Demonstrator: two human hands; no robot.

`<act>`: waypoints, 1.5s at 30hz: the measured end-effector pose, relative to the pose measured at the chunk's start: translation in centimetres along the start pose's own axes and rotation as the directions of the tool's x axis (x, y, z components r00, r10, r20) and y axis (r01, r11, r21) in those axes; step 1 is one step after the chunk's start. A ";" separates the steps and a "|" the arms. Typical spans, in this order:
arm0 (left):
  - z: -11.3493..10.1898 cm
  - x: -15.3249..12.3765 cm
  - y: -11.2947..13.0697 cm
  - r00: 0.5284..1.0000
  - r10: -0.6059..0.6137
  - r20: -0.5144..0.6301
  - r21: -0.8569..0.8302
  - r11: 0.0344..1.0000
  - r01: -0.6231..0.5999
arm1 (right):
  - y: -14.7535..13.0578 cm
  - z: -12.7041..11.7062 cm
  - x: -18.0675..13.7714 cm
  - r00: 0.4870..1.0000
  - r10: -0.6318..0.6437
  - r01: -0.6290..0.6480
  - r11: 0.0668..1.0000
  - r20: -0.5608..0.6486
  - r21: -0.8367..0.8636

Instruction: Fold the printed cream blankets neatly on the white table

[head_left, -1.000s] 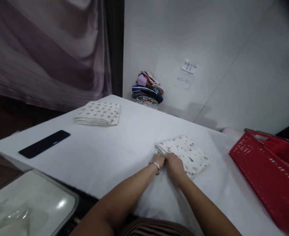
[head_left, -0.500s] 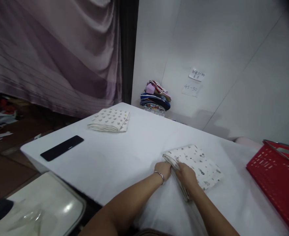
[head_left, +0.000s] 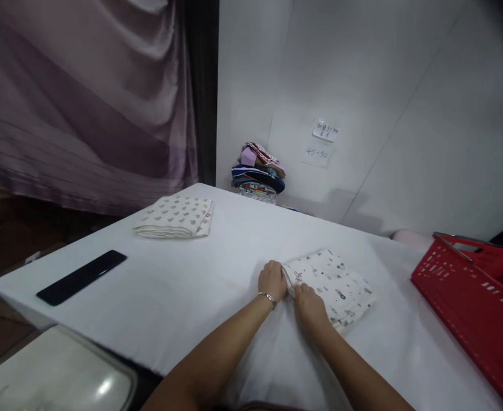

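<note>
A folded white cloth (head_left: 334,282) with small dark prints lies on the table right of the middle. At its left corner, my left hand (head_left: 272,281), with a silver bracelet on the wrist, has its fingers closed on the folded edge. Along the near edge, my right hand (head_left: 310,308) is closed on the cloth's layers, its fingertips partly hidden. Farther off to the left rests a second folded white cloth (head_left: 176,217) with a grey leaf-like print, apart from both hands.
The white-covered table (head_left: 217,274) carries a black flat phone-like object (head_left: 82,277) at left. A red plastic basket (head_left: 461,302) stands at right. Behind is a stack of folded fabrics (head_left: 258,171) by the wall. A pale glossy surface (head_left: 63,371) sits lower left.
The cloth's near edge, which hung down beside my right hand, now lies closer in with the fold. Both hands remain at the cloth; the camera view has turned slightly right.
</note>
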State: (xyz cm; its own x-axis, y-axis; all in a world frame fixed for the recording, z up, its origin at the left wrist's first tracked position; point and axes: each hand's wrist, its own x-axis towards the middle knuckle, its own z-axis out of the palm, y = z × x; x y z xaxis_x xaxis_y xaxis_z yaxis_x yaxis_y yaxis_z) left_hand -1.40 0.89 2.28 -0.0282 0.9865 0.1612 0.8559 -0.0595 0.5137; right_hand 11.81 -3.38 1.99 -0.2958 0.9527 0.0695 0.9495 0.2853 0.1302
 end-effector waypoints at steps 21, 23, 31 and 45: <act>1.1 3.9 -3.6 0.823 0.472 0.314 0.101 0.846 -0.524 | 1.2 5.2 -5.9 0.831 -0.128 0.234 0.963 -0.542 0.131; 0.3 3.8 -2.5 0.844 0.402 0.356 0.097 0.882 -0.461 | 1.1 5.1 -5.8 0.839 -0.125 0.235 0.961 -0.530 0.146; 1.9 2.1 2.3 0.809 0.521 0.273 0.094 0.823 -0.561 | 1.1 5.3 -6.0 0.848 -0.144 0.282 0.937 -0.511 0.204; 3.4 2.2 1.1 0.800 0.484 0.355 0.092 0.833 -0.545 | 7.1 0.0 -1.8 0.951 0.034 0.133 0.853 -0.308 0.505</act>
State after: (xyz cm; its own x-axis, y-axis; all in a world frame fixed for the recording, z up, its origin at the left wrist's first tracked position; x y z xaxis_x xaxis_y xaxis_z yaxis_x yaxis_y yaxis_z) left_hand 1.23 3.48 0.28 0.5752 0.8143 0.0785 0.7761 -0.5735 0.2621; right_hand 19.13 -3.08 2.74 -0.2811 0.8834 0.3750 0.8232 0.4228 -0.3789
